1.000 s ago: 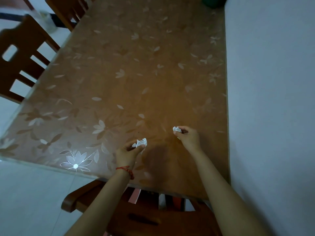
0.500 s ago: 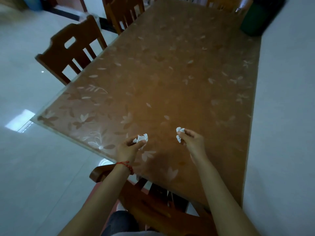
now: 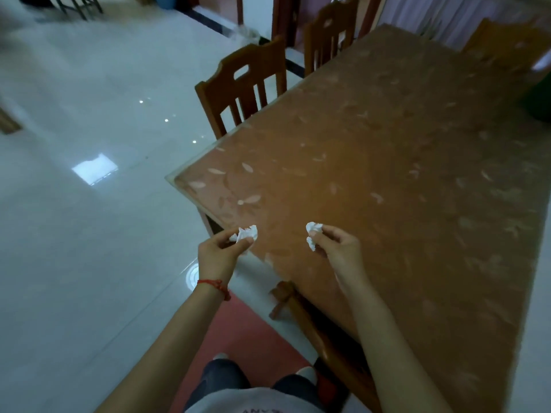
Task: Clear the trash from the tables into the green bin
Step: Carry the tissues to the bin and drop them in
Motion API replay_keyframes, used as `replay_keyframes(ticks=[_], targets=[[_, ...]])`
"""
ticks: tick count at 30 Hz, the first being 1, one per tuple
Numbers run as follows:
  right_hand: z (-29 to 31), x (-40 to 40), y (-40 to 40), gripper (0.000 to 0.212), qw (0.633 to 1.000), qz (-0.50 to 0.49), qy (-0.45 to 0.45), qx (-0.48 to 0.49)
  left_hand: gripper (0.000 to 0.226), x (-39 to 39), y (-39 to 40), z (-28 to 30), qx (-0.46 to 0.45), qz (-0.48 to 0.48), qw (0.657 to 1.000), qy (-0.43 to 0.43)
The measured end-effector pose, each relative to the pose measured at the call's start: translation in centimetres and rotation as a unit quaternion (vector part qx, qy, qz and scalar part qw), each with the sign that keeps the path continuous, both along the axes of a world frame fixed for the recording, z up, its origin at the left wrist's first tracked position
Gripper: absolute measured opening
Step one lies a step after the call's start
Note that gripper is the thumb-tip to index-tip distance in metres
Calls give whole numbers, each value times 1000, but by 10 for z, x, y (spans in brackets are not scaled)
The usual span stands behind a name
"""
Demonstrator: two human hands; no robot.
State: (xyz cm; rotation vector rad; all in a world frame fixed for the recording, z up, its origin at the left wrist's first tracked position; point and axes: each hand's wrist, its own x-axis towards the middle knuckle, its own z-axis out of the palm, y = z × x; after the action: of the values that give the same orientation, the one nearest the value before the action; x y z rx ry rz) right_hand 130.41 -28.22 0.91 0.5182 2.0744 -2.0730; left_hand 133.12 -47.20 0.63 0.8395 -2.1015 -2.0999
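At the near corner of the long table (image 3: 387,180), two crumpled white paper wads are held above its glossy brown flower-patterned top: the left hand (image 3: 220,254), a red string bracelet (image 3: 213,285) on its wrist, pinches one wad (image 3: 247,233) between thumb and fingertips, and the right hand (image 3: 337,248) pinches the other wad (image 3: 312,234) the same way. Three slatted wooden chairs show, one (image 3: 244,84) at 11 o'clock, one (image 3: 329,34) at 12 and one (image 3: 504,43) at 1, while a dark green shape (image 3: 541,99), blurred, sits at 2 o'clock by the frame edge.
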Motion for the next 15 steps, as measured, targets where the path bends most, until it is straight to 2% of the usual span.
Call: replay_keyframes(ticks=[6,13,15], targets=[[5,-7,-101,17,998,68,12,4,23,19,-95,-6,9,72,997,7],[-3,-10,-216,5,983,181,17,32,29,55,-201,-17,2,181,983,-5],[-6,-9,-245,7,974,224,15,37,28,68,-226,-18,-2,222,975,-9]])
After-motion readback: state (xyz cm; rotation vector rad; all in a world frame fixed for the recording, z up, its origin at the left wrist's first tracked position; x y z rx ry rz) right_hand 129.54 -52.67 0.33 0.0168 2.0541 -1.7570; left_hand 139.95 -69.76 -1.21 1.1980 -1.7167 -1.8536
